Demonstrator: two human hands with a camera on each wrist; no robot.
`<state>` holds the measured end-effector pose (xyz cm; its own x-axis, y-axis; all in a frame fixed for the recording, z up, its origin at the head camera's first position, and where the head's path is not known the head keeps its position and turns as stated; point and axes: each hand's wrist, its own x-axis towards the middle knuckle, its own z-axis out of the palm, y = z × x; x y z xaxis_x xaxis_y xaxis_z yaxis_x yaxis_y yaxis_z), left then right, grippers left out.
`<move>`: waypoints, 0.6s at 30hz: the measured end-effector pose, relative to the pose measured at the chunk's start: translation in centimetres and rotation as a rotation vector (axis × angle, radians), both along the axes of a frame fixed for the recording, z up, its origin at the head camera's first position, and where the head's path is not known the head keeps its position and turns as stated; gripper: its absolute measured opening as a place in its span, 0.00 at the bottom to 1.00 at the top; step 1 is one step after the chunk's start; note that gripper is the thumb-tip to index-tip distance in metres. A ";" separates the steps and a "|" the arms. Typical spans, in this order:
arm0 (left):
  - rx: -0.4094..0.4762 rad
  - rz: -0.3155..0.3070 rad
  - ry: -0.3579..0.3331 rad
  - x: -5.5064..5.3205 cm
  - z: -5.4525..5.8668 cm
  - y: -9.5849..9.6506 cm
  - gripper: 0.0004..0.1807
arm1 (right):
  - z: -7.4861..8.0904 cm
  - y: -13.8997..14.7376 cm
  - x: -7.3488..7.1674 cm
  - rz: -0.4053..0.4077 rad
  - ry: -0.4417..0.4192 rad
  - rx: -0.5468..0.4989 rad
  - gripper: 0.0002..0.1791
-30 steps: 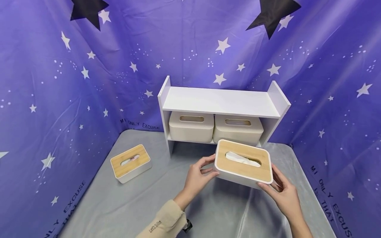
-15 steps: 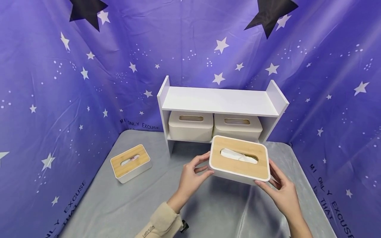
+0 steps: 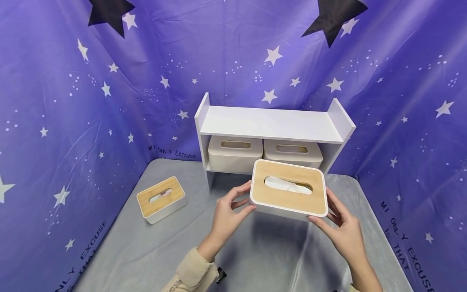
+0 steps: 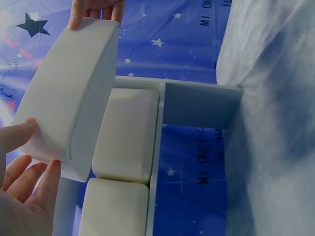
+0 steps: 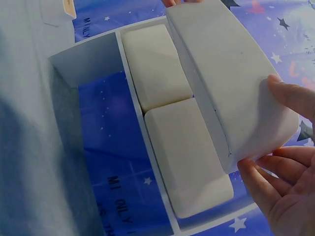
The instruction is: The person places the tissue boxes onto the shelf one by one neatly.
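Note:
A white tissue box with a wood-look lid [image 3: 288,205] is held up in the air in front of the shelf, a white tissue showing in its oval slot. My left hand [image 3: 228,215] grips its left end between thumb and fingers. At the right end, my right hand [image 3: 343,227] pinches it the same way, thumb at the near corner. Both wrist views show the box's plain white side [image 4: 64,83] and the fingers at its ends. Behind it stands a white shelf unit [image 3: 270,121], with two cream tissue boxes, one left [image 3: 235,156] and one right [image 3: 313,152], on its middle board.
Another wood-lidded tissue box [image 3: 162,198] lies on the grey cloth-covered table [image 3: 120,255] at the left. Purple star-printed curtains [image 3: 233,52] enclose the back and both sides. The shelf's raised side panels [image 3: 341,121] stick up above its top board.
Both hands have lifted the held tissue box a little and shifted it left, so it now overlaps more of the right cream box. The other boxes and the shelf stay put.

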<state>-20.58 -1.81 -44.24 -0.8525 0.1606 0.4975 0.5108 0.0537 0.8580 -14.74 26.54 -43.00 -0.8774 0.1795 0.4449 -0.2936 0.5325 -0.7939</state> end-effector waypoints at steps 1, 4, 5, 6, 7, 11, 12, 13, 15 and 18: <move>0.001 0.002 0.006 0.0 0.1 -0.1 0.28 | 0.2 -0.1 -0.1 0.005 0.005 -0.002 0.49; 0.005 0.008 0.029 0.0 0.4 -0.4 0.28 | 0.7 -0.4 -0.3 0.026 0.028 -0.011 0.50; 0.008 0.010 0.036 0.0 0.6 -0.4 0.29 | 0.8 -0.4 -0.4 0.035 0.041 -0.009 0.50; 0.010 0.013 0.042 0.0 0.8 -0.5 0.29 | 1.0 -0.5 -0.5 0.046 0.052 -0.011 0.50; 0.012 0.015 0.048 0.0 0.9 -0.6 0.29 | 1.2 -0.6 -0.6 0.054 0.063 -0.009 0.50; 0.018 0.026 0.065 -0.1 1.9 -1.0 0.29 | 2.0 -0.9 -1.0 0.078 0.093 -0.005 0.49; 0.016 0.030 0.067 -0.1 2.1 -1.0 0.29 | 2.3 -0.9 -1.1 0.078 0.095 -0.009 0.49; 0.014 0.036 0.069 -0.1 2.3 -1.1 0.29 | 2.5 -1.0 -1.2 0.077 0.097 -0.012 0.49; 0.013 0.047 0.072 -0.1 2.7 -1.2 0.29 | 2.9 -1.1 -1.4 0.081 0.102 -0.023 0.49; 0.009 0.065 0.075 -0.1 3.2 -1.3 0.29 | 3.5 -1.2 -1.7 0.092 0.109 -0.038 0.49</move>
